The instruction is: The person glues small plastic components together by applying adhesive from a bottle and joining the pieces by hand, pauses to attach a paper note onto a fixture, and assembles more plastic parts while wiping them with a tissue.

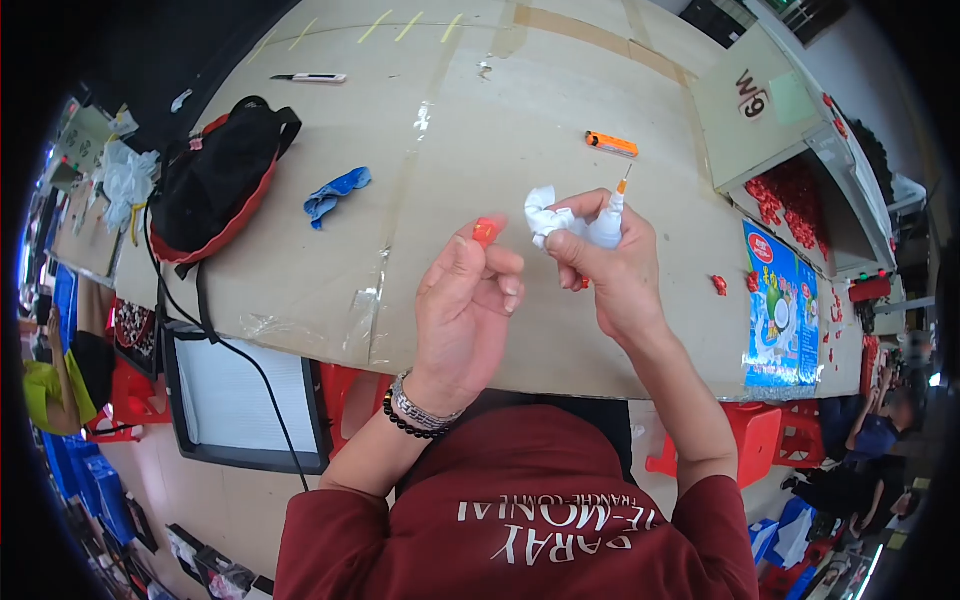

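Bottle (pixel 606 229), crumpled wad (pixel 545 217) clamped in my right hand (pixel 627 268); left hand (pixel 465 292) pinches red piece (pixel 485 232); rightward, box (pixel 728 118) of red bits (pixel 797 212).

Red piece (pixel 485 232), white bottle (pixel 606 229)

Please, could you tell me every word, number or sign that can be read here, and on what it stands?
"W9": on the box.
"PARAY": on the dark red shirt, upside down in this view.
"E-MONIAL": same shirt; its beginning is unclear.
"FRANCHE-COMTE": same shirt, smaller.
Blue sheet: lettering too blurred to read.
Orange item: markings too small to read.
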Action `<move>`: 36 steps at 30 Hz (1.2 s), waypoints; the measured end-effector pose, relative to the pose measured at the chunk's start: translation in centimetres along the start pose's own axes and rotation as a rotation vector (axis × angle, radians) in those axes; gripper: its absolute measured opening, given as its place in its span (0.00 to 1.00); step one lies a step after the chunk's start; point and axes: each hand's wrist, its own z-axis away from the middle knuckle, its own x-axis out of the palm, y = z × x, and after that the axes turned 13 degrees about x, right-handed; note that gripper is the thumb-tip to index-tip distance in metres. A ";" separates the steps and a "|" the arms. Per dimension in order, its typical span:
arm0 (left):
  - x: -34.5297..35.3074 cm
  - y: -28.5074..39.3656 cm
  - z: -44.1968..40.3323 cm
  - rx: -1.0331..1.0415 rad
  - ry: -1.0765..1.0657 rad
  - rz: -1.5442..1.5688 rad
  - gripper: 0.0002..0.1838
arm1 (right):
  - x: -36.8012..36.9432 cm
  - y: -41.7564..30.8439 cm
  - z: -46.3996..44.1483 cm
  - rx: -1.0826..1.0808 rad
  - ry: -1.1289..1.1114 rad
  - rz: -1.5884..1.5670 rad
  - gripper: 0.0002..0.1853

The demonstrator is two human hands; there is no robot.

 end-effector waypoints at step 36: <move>4.2 -6.6 2.0 0.073 -0.211 -0.212 0.12 | -4.8 0.5 4.1 -0.966 0.390 0.620 0.14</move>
